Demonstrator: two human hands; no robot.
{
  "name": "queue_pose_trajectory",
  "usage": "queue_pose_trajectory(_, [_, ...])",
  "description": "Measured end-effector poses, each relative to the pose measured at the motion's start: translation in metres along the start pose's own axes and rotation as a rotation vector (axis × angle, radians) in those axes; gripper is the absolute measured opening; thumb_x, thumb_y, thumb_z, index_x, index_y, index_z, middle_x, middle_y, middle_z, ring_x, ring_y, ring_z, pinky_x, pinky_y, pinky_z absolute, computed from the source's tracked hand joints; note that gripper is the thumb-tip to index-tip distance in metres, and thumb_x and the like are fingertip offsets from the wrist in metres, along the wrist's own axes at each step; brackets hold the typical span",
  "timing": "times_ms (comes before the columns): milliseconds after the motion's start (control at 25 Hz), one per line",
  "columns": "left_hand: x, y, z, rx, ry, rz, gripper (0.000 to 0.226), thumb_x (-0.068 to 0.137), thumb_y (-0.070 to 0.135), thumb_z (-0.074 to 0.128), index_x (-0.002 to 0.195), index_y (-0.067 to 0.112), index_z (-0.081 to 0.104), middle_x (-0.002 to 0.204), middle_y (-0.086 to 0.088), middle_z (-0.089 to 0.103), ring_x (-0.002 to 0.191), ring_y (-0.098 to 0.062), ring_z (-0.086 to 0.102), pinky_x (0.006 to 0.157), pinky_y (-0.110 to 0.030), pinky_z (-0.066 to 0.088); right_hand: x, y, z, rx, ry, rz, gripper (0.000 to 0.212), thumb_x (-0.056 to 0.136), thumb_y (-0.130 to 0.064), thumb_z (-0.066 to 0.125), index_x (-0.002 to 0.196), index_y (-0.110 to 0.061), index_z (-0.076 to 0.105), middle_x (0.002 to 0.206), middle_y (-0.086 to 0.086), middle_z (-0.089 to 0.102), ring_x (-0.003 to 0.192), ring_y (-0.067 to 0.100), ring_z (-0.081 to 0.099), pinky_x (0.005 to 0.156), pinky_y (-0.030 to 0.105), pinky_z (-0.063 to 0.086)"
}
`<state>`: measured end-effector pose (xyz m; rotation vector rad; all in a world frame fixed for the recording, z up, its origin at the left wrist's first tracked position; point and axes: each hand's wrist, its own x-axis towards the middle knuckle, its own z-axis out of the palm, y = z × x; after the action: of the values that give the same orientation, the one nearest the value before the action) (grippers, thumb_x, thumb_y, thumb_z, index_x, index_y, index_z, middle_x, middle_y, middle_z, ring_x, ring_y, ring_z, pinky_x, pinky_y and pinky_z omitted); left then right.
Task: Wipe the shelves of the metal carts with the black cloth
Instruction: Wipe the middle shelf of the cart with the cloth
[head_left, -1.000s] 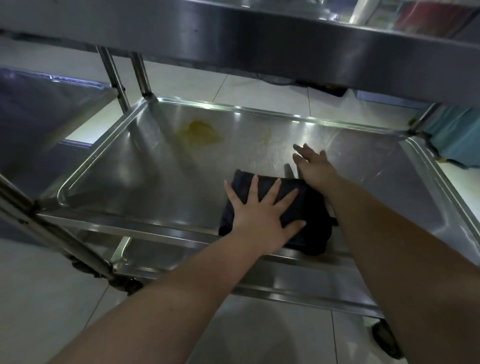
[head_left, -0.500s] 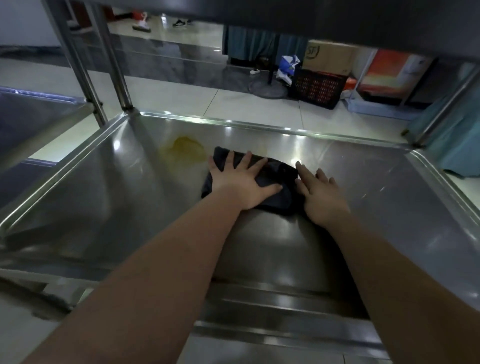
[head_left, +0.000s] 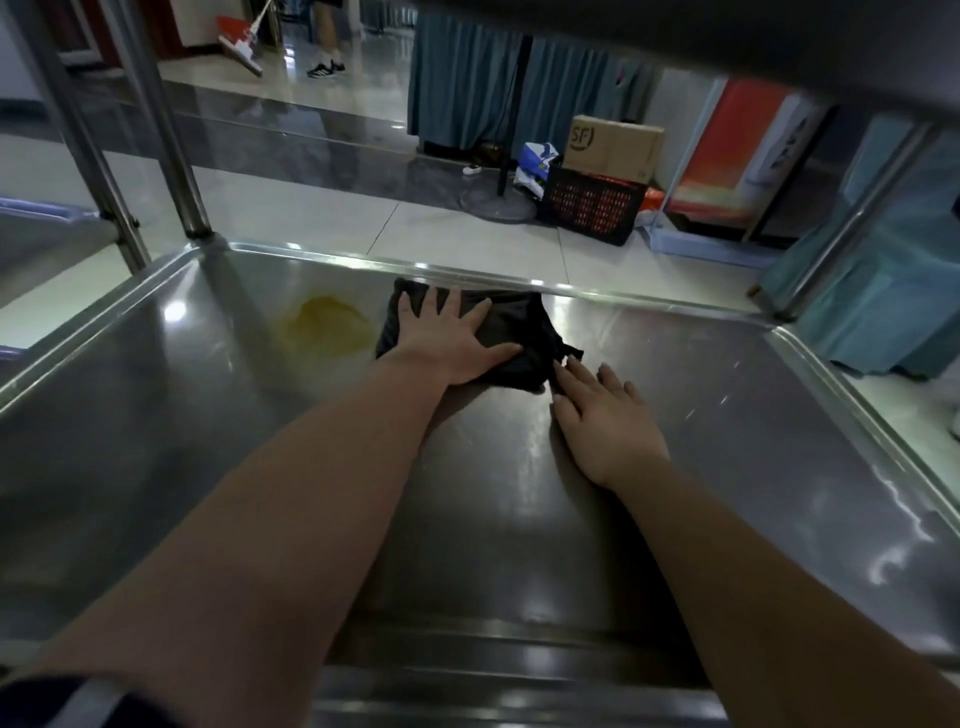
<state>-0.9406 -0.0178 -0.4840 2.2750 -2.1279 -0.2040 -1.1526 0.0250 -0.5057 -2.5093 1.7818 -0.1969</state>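
While left hand (head_left: 451, 340) presses black cloth (head_left: 522, 322), right hand (head_left: 602, 415) flat beside it

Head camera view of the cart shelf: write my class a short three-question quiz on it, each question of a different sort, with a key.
1. True or false: the left hand presses flat on the black cloth.
2. The yellow stain on the shelf lies: A) left of the cloth; B) right of the cloth; C) under the cloth.
3. Which hand rests on bare metal beside the cloth?
Key: 1 true; 2 A; 3 the right hand, fingers straight, fingertips at the cloth's edge.
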Motion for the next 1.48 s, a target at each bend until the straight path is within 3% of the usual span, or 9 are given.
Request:
queue_pose_trajectory(120, [-0.069, -0.015, 0.004, 0.043, -0.067, 0.042, 0.091, 0.073, 0.092, 0.01, 0.151, 0.048, -0.008, 0.164, -0.004, -0.009, 0.149, -0.032, -0.011, 0.113, -0.064, -0.01, -0.004, -0.001, 0.0, 0.011, 0.003, 0.005, 0.051, 0.104, -0.038, 0.024, 0.154, -0.034, 0.019, 0.162, -0.009, 0.015, 0.149, 0.024, 0.011, 0.12, 0.042, 0.009])
queue_pose_trajectory(280, [-0.197, -0.05, 0.021, 0.067, -0.04, 0.178, 0.083, 0.061, 0.095, -0.011, 0.136, 0.063, -0.028, 0.162, -0.004, -0.018, 0.148, -0.031, -0.018, 0.112, -0.061, -0.014, -0.013, -0.006, -0.002, 0.012, -0.016, 0.003, 0.051, 0.104, -0.039, 0.021, 0.155, -0.035, 0.017, 0.163, -0.009, 0.013, 0.15, 0.024, 0.008, 0.121, 0.043, 0.007])
queue_pose_trajectory(400, [-0.243, -0.052, 0.03, 0.065, -0.097, 0.133, 0.079, 0.055, 0.095, -0.023, 0.127, 0.066, -0.035, 0.159, 0.001, -0.028, 0.144, -0.03, -0.026, 0.11, -0.061, -0.017, -0.017, -0.012, -0.001, 0.013, -0.024, -0.01, 0.052, 0.103, -0.04, 0.018, 0.155, -0.035, 0.014, 0.163, -0.008, 0.011, 0.15, 0.025, 0.007, 0.121, 0.044, 0.005])
queue_pose_trajectory(480, [-0.228, -0.037, 0.033, 0.08, -0.063, 0.057, 0.076, 0.052, 0.091, -0.03, 0.123, 0.066, -0.039, 0.155, 0.006, -0.031, 0.145, -0.038, -0.022, 0.102, -0.072, -0.014, -0.018, -0.012, 0.002, -0.009, -0.016, -0.01, 0.054, 0.102, -0.041, 0.016, 0.155, -0.034, 0.013, 0.164, -0.008, 0.009, 0.15, 0.026, 0.006, 0.121, 0.045, 0.004])
queue_pose_trajectory(560, [-0.186, -0.022, 0.03, 0.06, -0.009, 0.015, 0.078, 0.054, 0.092, -0.024, 0.127, 0.068, -0.033, 0.16, 0.006, -0.022, 0.145, -0.043, -0.016, 0.097, -0.079, -0.012, -0.017, -0.012, 0.003, -0.045, -0.019, -0.012, 0.055, 0.102, -0.042, 0.016, 0.156, -0.034, 0.011, 0.164, -0.008, 0.008, 0.15, 0.026, 0.005, 0.121, 0.046, 0.004])
queue_pose_trajectory(760, [-0.054, -0.006, 0.012, 0.028, -0.01, -0.031, 0.08, 0.072, 0.093, 0.006, 0.144, 0.061, -0.005, 0.164, -0.001, -0.009, 0.146, -0.045, -0.012, 0.098, -0.081, -0.01, -0.017, -0.011, 0.004, -0.038, -0.008, -0.006, 0.055, 0.101, -0.043, 0.018, 0.155, -0.033, 0.012, 0.164, -0.008, 0.009, 0.15, 0.025, 0.005, 0.121, 0.046, 0.004])
queue_pose_trajectory(1000, [0.015, 0.005, -0.002, 0.028, -0.001, -0.08, 0.078, 0.076, 0.091, 0.011, 0.147, 0.059, 0.002, 0.165, -0.003, -0.003, 0.146, -0.045, -0.008, 0.099, -0.082, -0.007, -0.017, -0.012, 0.006, -0.011, 0.012, 0.013, 0.056, 0.101, -0.045, 0.019, 0.155, -0.035, 0.011, 0.163, -0.01, 0.009, 0.15, 0.022, 0.005, 0.121, 0.045, 0.002])
queue_pose_trajectory(1240, [-0.023, -0.009, 0.004, 0.018, -0.014, -0.026, 0.076, 0.076, 0.09, 0.011, 0.145, 0.061, -0.001, 0.165, 0.002, -0.005, 0.147, -0.039, -0.011, 0.101, -0.08, -0.006, -0.019, -0.014, 0.005, 0.034, 0.024, 0.022, 0.054, 0.101, -0.046, 0.021, 0.154, -0.038, 0.014, 0.163, -0.012, 0.012, 0.15, 0.02, 0.007, 0.121, 0.043, 0.003])
queue_pose_trajectory(1480, [-0.177, -0.025, 0.036, 0.033, 0.085, 0.107, 0.077, 0.064, 0.095, -0.01, 0.136, 0.067, -0.019, 0.164, 0.004, -0.006, 0.147, -0.038, -0.008, 0.097, -0.077, -0.013, -0.02, -0.017, -0.001, 0.018, -0.005, 0.037, 0.054, 0.101, -0.043, 0.024, 0.154, -0.035, 0.019, 0.163, -0.008, 0.015, 0.15, 0.023, 0.009, 0.121, 0.046, 0.005])
